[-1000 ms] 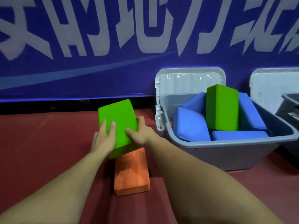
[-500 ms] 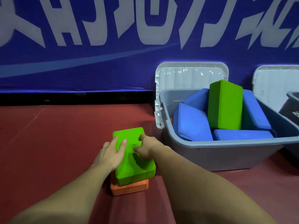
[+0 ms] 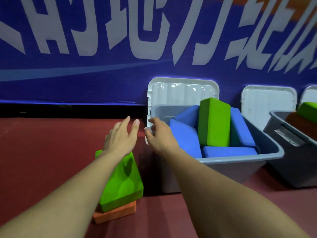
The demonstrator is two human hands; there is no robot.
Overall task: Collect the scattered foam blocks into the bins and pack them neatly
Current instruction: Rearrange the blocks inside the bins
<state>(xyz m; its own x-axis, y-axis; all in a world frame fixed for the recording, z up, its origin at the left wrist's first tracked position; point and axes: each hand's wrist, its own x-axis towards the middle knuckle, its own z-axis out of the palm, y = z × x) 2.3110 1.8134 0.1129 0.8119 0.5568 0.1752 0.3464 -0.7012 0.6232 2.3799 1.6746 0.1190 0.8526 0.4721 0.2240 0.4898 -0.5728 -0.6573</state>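
Note:
A green foam block (image 3: pixel 123 184) lies flat on top of an orange foam block (image 3: pixel 115 213) on the red floor, left of a grey bin (image 3: pixel 240 162). That bin holds an upright green block (image 3: pixel 214 122) among several blue blocks (image 3: pixel 187 140). My left hand (image 3: pixel 121 138) hovers above the stacked pair with relaxed fingers, holding nothing. Beside it, my right hand (image 3: pixel 159 134) is raised near the bin's left corner, fingers loosely curled and empty.
White lids (image 3: pixel 181 93) lean against the blue banner wall behind the bins. A second, darker grey bin (image 3: pixel 291 152) at the right holds an orange and a green block (image 3: pixel 307 110). Red floor stretches out to the left.
Both hands let go of the green block after setting it down on the orange one. They have lifted and moved forward toward the bin.

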